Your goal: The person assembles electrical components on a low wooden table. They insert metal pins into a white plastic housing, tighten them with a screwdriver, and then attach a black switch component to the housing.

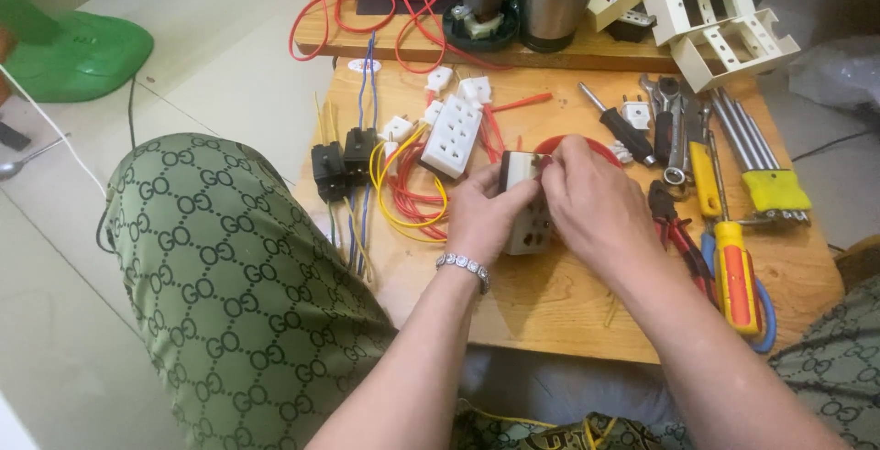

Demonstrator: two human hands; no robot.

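Clearly both hands meet on one small white socket block (530, 221), which sits above the near middle of the low wooden table (550, 308). The left hand (484, 214) wraps its fingers closed around the block's left side and keeps it raised off the table, likely so its top end faces the person. The right hand (587, 201) pinches thumb and forefinger together at that top end, where short red wire (544, 164) shows; whether it grips the wire or a small part I cannot tell. Just left of the block lie a white multi-socket strip (452, 136) and looped yellow and red wires (410, 195), within easy reach. Right of the block, an orange-handled screwdriver (735, 276) and red-handled pliers (674, 225) lie handles toward the person.
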